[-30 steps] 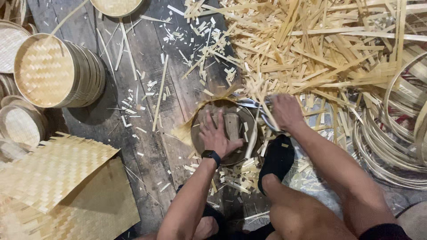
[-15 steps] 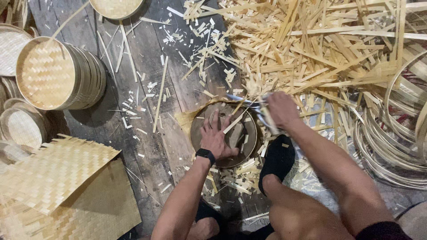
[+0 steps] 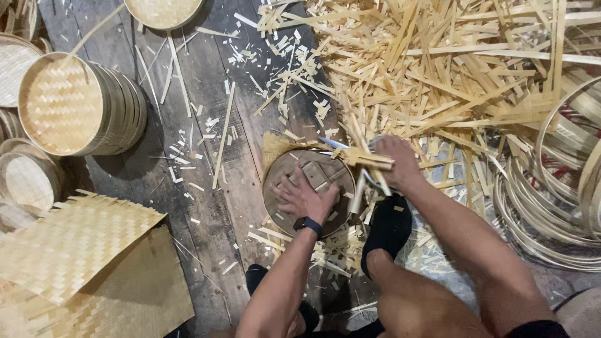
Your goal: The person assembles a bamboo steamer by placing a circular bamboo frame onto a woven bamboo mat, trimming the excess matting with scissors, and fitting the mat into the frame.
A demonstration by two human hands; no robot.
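Wooden disc point(image 3: 294, 172) under left hand point(image 3: 305, 199); right hand point(image 3: 395, 159) grips knife point(image 3: 332, 143).

Beneath the left hand's fingers point(image 3: 289, 188), part of the round dark wooden disc point(image 3: 282, 206) is covered. The thin metal blade point(image 3: 332, 143) disappears behind pale bamboo strips point(image 3: 369, 161) beside the right hand's fingers point(image 3: 385, 145), its handle hidden. The coiled bamboo hoops point(image 3: 551, 206) run off the right edge.

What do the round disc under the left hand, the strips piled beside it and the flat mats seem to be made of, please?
The round disc looks like dull, grey-brown wood, worn and unvarnished. The strips look like split bamboo or similar cane: pale yellow, straight, thin, raw-cut. The flat mats appear woven from the same pale strips, in a matte herringbone-like weave. The left hand presses on the disc.
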